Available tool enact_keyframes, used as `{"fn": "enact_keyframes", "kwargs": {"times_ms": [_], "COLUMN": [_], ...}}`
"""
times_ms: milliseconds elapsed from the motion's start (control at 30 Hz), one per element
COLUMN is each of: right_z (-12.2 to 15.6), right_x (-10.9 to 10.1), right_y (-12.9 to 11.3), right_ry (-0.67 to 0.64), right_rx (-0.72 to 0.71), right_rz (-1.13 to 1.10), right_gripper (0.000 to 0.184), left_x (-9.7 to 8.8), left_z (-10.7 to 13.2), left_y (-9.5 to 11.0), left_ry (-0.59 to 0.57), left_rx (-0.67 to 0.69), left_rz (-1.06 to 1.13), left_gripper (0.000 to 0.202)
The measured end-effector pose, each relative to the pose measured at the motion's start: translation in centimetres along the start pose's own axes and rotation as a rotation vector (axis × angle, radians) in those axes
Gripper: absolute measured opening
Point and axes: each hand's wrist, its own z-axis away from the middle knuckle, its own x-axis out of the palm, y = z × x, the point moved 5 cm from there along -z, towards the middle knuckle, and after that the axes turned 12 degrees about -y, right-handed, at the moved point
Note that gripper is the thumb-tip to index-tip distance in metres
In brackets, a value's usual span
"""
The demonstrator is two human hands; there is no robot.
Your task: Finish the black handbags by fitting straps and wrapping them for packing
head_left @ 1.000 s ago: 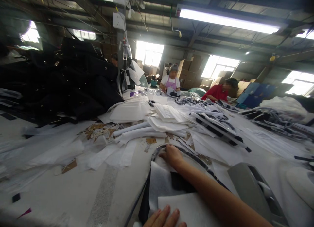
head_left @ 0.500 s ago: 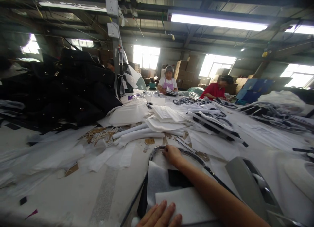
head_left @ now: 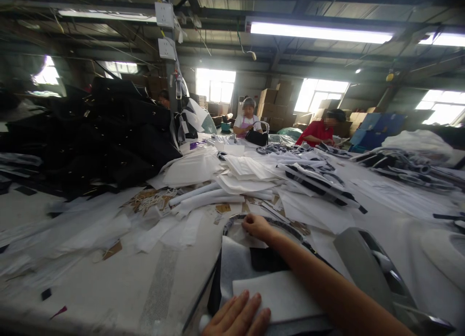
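Note:
My right hand (head_left: 256, 226) reaches forward across the table and is closed on the curved dark strap (head_left: 279, 225) at the far end of a flat black bag piece (head_left: 267, 259). My left hand (head_left: 238, 317) lies flat, fingers stretched out, on a white foam sheet (head_left: 278, 297) that rests on that bag piece at the bottom edge of the view. White padding (head_left: 234, 266) lies under the black piece.
A tall heap of black bags (head_left: 98, 132) fills the left. Rolled and folded white sheets (head_left: 218, 181) cover the middle of the table (head_left: 109, 287). A grey curved part (head_left: 366, 268) sits at right. Two people (head_left: 249, 118) work at the far end, near cardboard boxes (head_left: 276, 103).
My left hand has slid further up onto the white sheet. My right hand stays on the strap. A far worker has lifted a black bag.

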Motion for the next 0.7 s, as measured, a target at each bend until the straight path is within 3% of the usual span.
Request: {"fn": "enact_keyframes", "kwargs": {"times_ms": [167,267,400,700], "right_z": [2.5,3.8,4.8,6.1], "right_x": [-0.5,-0.9,-1.1,-2.3], "right_y": [-1.1,-2.0,-2.7,-6.7], "right_ry": [-0.093,-0.164,-0.222,-0.100], "right_rx": [-0.136,-0.203,-0.250,-0.426], "right_rz": [-0.375,-0.503,-0.552,-0.546], "right_gripper": [0.027,0.040,0.049,0.048], "left_x": [-0.6,-0.7,-0.8,-0.5], "left_z": [-0.7,-0.7,-0.6,-0.3], "left_y": [-0.2,-0.2,-0.1,0.0], "left_ry": [-0.046,-0.047,-0.047,-0.021], "left_rx": [0.043,0.042,0.038,0.005], "left_rz": [-0.011,-0.007,0.006,0.045], "left_gripper": [0.035,0.035,0.036,0.030]}}
